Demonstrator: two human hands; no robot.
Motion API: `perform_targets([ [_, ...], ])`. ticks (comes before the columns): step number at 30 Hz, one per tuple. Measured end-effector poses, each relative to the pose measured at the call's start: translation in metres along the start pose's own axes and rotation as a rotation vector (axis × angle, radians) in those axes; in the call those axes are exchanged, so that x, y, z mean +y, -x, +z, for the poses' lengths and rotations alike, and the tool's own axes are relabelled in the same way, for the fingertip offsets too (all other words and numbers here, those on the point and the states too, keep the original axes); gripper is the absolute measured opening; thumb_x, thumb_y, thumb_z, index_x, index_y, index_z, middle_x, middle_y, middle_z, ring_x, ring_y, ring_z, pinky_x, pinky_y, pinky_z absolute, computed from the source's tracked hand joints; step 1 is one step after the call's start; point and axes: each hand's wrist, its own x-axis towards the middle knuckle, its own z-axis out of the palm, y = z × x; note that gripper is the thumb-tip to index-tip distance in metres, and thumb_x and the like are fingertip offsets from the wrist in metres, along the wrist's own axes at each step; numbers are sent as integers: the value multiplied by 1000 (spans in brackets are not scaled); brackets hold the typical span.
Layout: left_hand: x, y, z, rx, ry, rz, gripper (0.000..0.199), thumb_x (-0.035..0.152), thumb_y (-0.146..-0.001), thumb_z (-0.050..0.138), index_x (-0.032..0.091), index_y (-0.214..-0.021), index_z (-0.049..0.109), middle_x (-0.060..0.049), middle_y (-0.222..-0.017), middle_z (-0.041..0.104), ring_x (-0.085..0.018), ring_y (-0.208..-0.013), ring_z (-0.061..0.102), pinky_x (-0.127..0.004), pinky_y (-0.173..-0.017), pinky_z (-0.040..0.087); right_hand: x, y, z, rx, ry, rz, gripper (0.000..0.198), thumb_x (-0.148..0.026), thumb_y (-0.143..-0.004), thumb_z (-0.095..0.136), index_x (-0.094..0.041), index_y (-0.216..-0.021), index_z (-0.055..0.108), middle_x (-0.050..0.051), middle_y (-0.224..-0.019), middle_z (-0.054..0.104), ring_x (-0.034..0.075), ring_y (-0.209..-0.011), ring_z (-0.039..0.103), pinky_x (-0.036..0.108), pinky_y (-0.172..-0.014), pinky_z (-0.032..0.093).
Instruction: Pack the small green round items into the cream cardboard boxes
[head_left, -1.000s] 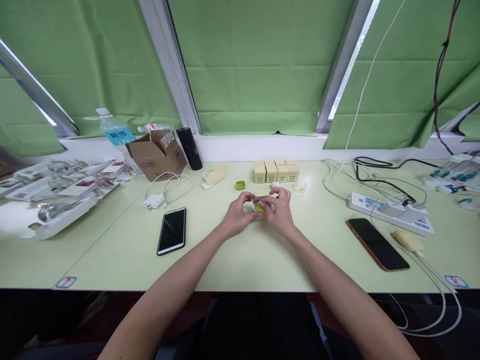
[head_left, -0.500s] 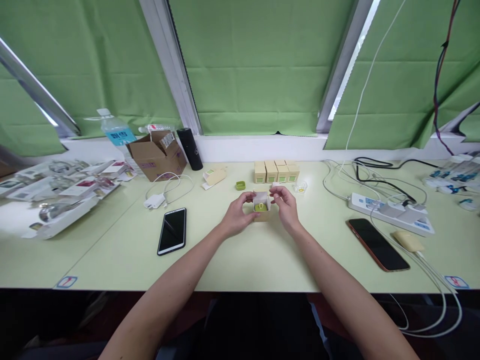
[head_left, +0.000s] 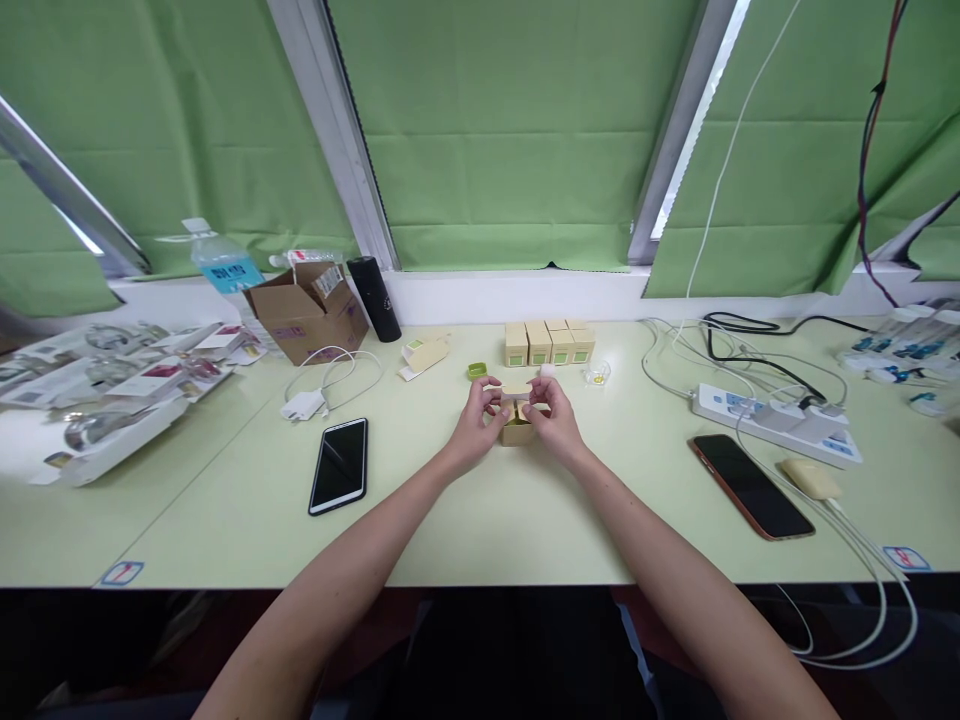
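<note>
A small tan cardboard box [head_left: 517, 436] stands on the table in front of me, its top flaps up and a bit of green showing inside. My left hand [head_left: 477, 422] is closed at the box's left side, fingers bent on a flap. From the other side my right hand [head_left: 556, 420] pinches at the flaps too, thumb over the opening. Just beyond them are a small green open container [head_left: 477, 371] and a little white piece [head_left: 547, 370]. Right of that sits a small clear container [head_left: 598, 374] with something yellow in it. My fingers partly hide the flaps.
Several closed tan boxes [head_left: 538, 345] stand in a row behind my hands. A flattened carton [head_left: 425, 356] lies left of them. Phones [head_left: 340, 466] [head_left: 750, 487] lie on both sides. A power strip [head_left: 776, 425] with cables is at right, a brown carton [head_left: 307, 318] at back left.
My right hand has come in from beside the box onto its flaps. The box's flaps now stand differently, covering more of the green inside. The view has shifted slightly.
</note>
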Motion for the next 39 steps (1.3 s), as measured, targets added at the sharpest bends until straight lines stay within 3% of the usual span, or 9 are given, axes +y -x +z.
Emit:
perform_targets([
  [6, -2, -3, 3, 13, -28, 3, 38, 26, -90, 58, 28, -125, 44, -4, -112, 63, -19, -106, 59, -31, -86, 43, -2, 3, 3, -17, -11, -41, 35, -34, -75, 65, -26, -108, 57, 5, -103, 62, 23, -99, 58, 31, -69, 49],
  [15, 2, 0, 2, 62, -174, 106, 12, 20, -91, 55, 24, -102, 54, -3, -106, 61, -18, -99, 58, -32, -88, 46, -10, 6, -4, -78, -26, -212, 20, -24, -72, 60, -25, -91, 67, 6, -99, 55, 22, -93, 54, 32, -70, 49],
  [25, 8, 6, -18, 32, -432, 415, 17, 25, -94, 58, 24, -111, 58, -9, -119, 56, -23, -110, 57, -40, -98, 50, -13, 9, -8, -18, 123, -378, 2, -25, -80, 64, -23, -80, 64, -2, -67, 47, 16, -64, 44, 32, -63, 41],
  [39, 9, 8, -20, 76, -599, 637, 8, 16, -94, 58, 23, -93, 63, -4, -92, 63, -21, -91, 60, -41, -89, 49, -7, 10, -12, -58, 357, -670, 13, -12, -78, 57, -23, -71, 60, -2, -60, 52, 14, -55, 45, 29, -53, 34],
])
